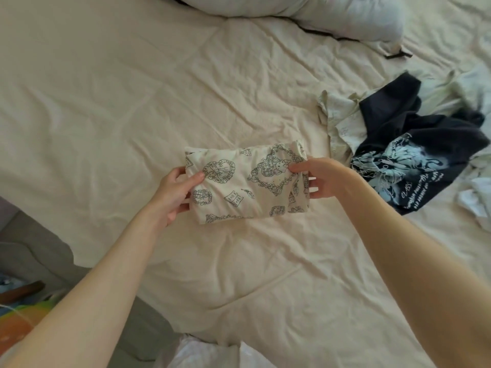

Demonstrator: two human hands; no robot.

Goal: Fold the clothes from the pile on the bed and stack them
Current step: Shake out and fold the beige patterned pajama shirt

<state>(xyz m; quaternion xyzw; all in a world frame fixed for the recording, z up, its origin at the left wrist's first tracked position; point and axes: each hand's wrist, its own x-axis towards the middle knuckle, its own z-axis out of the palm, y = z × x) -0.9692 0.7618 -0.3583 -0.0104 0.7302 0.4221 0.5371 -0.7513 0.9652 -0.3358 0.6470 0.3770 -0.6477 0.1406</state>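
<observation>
Fingers (198,177) and thumbs of both hands are curling around the short ends of a folded printed garment (247,183), pinching it from either side. The cream bed sheet (132,102) is spreading wrinkled under everything. A pale pillow (332,14) is lying at the far edge. To the right, the unfolded pile (385,134) is sitting, a dark printed shirt (414,152) draped over lighter clothes. The left hand (175,192) is gripping the garment's left end, the right hand (321,179) its right end, at the middle of the bed.
</observation>
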